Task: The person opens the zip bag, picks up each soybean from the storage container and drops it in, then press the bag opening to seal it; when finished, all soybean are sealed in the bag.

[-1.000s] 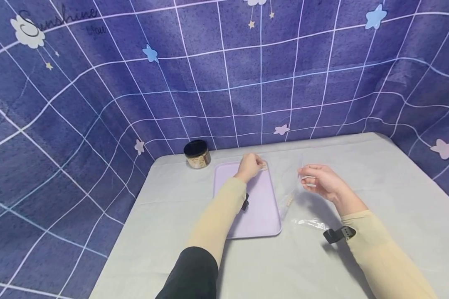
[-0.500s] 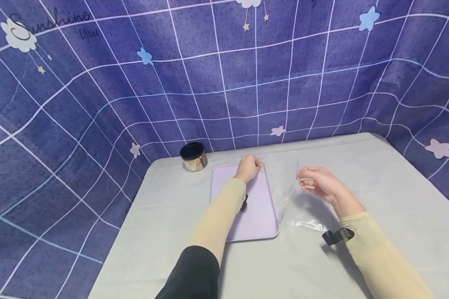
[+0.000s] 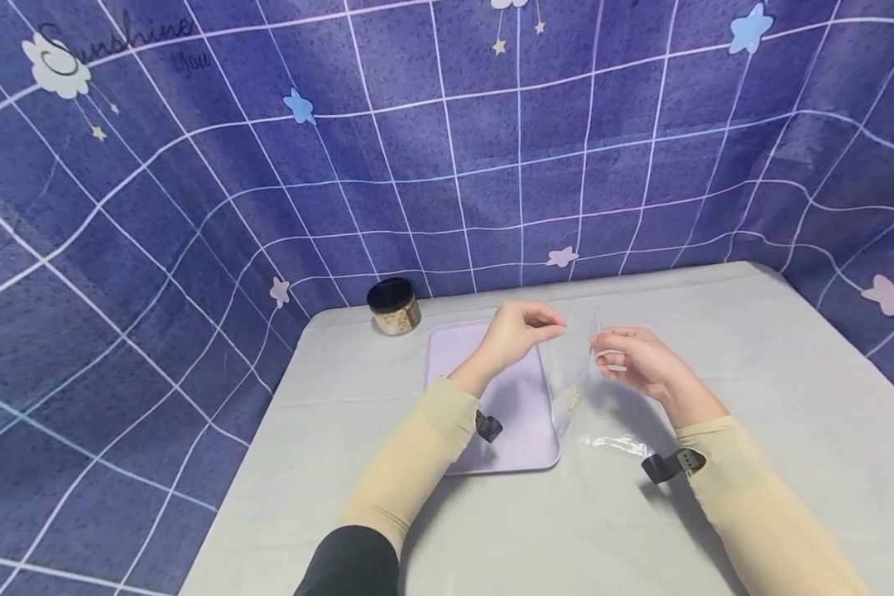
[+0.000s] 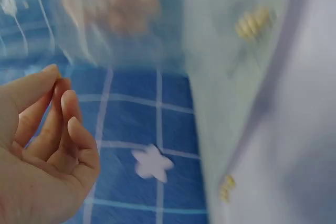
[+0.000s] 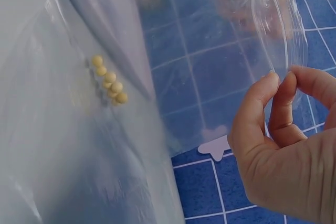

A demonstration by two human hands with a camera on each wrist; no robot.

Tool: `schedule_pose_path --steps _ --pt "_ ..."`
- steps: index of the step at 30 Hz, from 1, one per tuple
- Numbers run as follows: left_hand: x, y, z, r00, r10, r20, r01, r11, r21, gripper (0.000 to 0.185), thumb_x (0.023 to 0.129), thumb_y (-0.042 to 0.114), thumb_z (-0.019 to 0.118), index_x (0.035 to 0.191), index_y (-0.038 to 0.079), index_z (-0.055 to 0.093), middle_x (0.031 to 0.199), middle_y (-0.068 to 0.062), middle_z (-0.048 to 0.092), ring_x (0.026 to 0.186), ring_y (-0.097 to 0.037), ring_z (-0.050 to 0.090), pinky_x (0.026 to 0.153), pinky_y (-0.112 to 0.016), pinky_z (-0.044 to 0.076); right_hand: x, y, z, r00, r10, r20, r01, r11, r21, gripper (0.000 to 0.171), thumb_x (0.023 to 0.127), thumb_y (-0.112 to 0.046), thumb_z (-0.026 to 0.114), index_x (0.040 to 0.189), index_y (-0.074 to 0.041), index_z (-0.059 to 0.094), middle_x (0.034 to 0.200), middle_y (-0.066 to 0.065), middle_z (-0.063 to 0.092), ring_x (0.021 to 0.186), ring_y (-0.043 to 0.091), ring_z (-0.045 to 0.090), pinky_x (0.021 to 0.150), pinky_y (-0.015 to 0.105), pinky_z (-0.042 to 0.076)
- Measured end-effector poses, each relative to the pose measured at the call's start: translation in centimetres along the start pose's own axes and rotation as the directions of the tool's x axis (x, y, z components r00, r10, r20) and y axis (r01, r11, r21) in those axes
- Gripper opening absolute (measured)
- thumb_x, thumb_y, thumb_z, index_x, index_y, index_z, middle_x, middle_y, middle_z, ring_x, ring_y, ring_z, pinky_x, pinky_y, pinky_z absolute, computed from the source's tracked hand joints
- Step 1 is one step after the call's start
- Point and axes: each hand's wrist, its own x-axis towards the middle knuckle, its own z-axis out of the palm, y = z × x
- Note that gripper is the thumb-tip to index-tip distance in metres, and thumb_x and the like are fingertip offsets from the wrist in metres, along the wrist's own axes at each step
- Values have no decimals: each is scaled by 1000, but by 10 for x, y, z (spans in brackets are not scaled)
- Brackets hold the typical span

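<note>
1. Right hand (image 3: 636, 364): raised above the counter (image 3: 752, 397), its fingers (image 5: 262, 108) curled and pinching the top edge of a clear plastic bag (image 3: 588, 389). Held by this edge, the bag hangs with its mouth uppermost and its lower part trailing onto the counter.

2. Clear plastic bag: it stands just beside the right edge of the lilac tray (image 3: 517, 414). A small cluster of yellow beads (image 5: 109, 83) lies low inside it, where loose contents would settle in a bag held from above.

3. Left hand (image 3: 517, 331): lifted over the far end of the tray, its fingers (image 4: 63, 119) drawn together with the tips near the bag's mouth. They are curled as if pinching something small; whether a bead lies between them cannot be told, since the left wrist view is blurred.

4. Lilac tray: flat on the counter between the two forearms. A few yellow beads (image 4: 227, 187) appear at its edge in the left wrist view; its raised rim would keep round pieces from rolling off.

5. Jar (image 3: 392, 306): black lid on, pale contents, standing at the far left corner of the counter, well apart from both hands.

6. Writing: the blue checked backdrop (image 3: 447, 149) bears the script word "Sunshine" at upper left, with a smaller word beneath that is too faint to read. No label is legible on the jar or the bag.
</note>
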Motion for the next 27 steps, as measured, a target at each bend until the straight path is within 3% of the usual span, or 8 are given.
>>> schedule_pose_path --steps 4,7,10,13,15,20,27 --pt "-8 16 10 992 91 89 -99 990 96 7 89 15 81 95 12 81 89 8 75 78 -2 64 74 -18 52 0 1 -1 1000 -7 1 7 1000 -9 25 100 -2 56 82 -11 71 84 1 64 71 11 62 69 23 56" --pt "-10 14 15 991 109 81 -119 984 135 10 89 20 82 97 15 81 92 12 75 77 0 62 70 -17 51 0 2 -2 1000 -5 8 5 1000 -17 24 100 -3 56 82 -10 71 86 2 64 71 12 62 70 23 56" --pt "-6 3 13 996 87 -2 -86 992 90 15 91 21 80 103 12 79 98 5 75 79 -6 64 69 -20 53 0 3 -2 1000 -2 8 2 1000 -12 24 100 -2 56 83 -11 71 87 2 64 72 11 63 70 23 56" --pt "6 -20 8 995 25 -96 -19 998 64 15 93 17 76 106 8 77 99 -2 76 81 -11 66 72 -21 54 0 2 -3 1000 -5 -1 5 1000 -4 24 100 -2 55 85 -12 71 87 1 65 72 11 63 70 22 56" --pt "14 -38 4 991 -27 -129 40 995 95 11 92 12 76 103 7 76 96 -3 76 80 -11 66 73 -20 53 0 2 -3 1000 -5 -4 5 1000 -1 24 100 -1 55 85 -12 70 88 1 65 72 11 63 71 22 57" --pt "27 -74 1 982 -162 -99 180 959 221 6 90 7 76 96 6 77 88 -3 75 79 -13 67 74 -21 53 1 1 -4 1000 -5 2 5 1000 -14 24 100 -1 55 85 -11 70 90 2 64 73 12 64 73 23 57" --pt "39 -103 6 974 -221 -57 227 903 365 7 81 8 80 88 10 78 78 3 70 75 -12 64 73 -22 52 2 2 -5 1000 -5 0 5 1000 -3 17 99 -3 59 86 -10 68 90 2 66 74 12 65 74 24 58"
